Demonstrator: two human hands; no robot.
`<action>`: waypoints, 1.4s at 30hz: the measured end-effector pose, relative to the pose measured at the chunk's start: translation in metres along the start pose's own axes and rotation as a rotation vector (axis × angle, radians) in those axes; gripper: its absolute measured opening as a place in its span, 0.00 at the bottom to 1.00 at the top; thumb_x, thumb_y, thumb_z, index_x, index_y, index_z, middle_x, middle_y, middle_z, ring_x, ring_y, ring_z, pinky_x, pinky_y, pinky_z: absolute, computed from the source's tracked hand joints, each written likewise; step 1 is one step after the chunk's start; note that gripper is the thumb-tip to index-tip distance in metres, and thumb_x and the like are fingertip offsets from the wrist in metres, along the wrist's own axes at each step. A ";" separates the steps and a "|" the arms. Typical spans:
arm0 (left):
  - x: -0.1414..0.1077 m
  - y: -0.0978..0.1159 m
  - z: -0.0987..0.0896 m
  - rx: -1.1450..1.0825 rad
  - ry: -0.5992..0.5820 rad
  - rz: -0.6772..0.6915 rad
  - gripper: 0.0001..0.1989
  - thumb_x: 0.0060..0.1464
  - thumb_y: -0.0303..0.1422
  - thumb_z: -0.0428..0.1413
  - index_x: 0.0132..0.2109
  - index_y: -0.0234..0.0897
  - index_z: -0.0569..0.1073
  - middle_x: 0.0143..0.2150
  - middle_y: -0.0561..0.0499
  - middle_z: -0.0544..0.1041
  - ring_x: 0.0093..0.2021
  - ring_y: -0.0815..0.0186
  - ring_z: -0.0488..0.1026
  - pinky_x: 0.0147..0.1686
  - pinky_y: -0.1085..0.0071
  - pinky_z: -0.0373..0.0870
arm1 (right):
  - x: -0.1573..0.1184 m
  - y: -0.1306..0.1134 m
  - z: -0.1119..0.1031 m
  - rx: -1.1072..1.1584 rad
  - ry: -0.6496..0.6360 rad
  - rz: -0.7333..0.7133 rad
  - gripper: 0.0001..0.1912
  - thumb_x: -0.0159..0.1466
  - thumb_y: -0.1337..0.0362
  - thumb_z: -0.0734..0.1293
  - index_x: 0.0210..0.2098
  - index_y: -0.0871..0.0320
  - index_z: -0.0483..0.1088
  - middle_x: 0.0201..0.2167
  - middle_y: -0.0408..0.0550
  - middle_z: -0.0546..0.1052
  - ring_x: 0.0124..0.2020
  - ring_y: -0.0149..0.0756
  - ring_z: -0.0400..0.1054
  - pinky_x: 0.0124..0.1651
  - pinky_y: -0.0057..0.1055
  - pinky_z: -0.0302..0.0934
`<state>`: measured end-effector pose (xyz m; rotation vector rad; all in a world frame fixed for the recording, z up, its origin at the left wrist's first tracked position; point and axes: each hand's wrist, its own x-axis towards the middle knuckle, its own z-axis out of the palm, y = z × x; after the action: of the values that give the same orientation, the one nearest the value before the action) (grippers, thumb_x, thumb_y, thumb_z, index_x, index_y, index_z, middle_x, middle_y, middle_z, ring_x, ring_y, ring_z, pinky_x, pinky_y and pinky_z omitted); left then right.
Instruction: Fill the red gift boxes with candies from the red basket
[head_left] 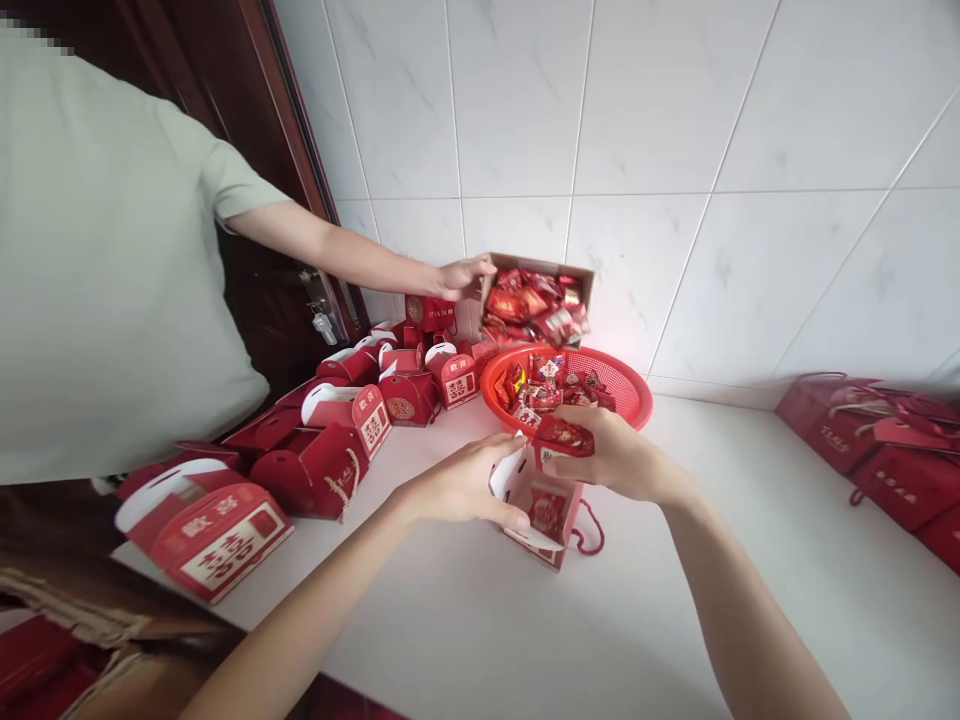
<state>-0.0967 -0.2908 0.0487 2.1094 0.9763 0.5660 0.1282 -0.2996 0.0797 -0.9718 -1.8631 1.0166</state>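
My left hand (480,482) grips the near-left side of a small red and white gift box (544,515), thumb at its opening. The box stands open on the white table, with a red packet inside and a red cord handle (590,530) hanging to its right. Just above the opening, my right hand (611,455) has its fingers closed on a red candy packet (562,437). Right behind it sits a red plastic basket (637,390) with several red-wrapped sweets in it.
Another person's hand (465,277) holds a cardboard box (536,300) of red packets tilted over the basket. Several red gift boxes (401,395) crowd the table's left side. More red boxes (862,440) line the right, against the tiled wall (675,120).
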 end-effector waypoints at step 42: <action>-0.016 0.024 0.020 0.228 0.097 0.015 0.34 0.45 0.35 0.68 0.61 0.41 0.72 0.65 0.43 0.71 0.67 0.45 0.65 0.58 0.59 0.72 | -0.018 -0.011 -0.012 -0.574 -0.380 0.171 0.13 0.66 0.70 0.61 0.47 0.53 0.73 0.37 0.46 0.79 0.34 0.37 0.71 0.34 0.29 0.61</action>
<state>-0.0824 -0.3223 0.0534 2.3087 1.1260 0.5928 0.1430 -0.3162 0.0893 -1.3561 -2.5018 0.8130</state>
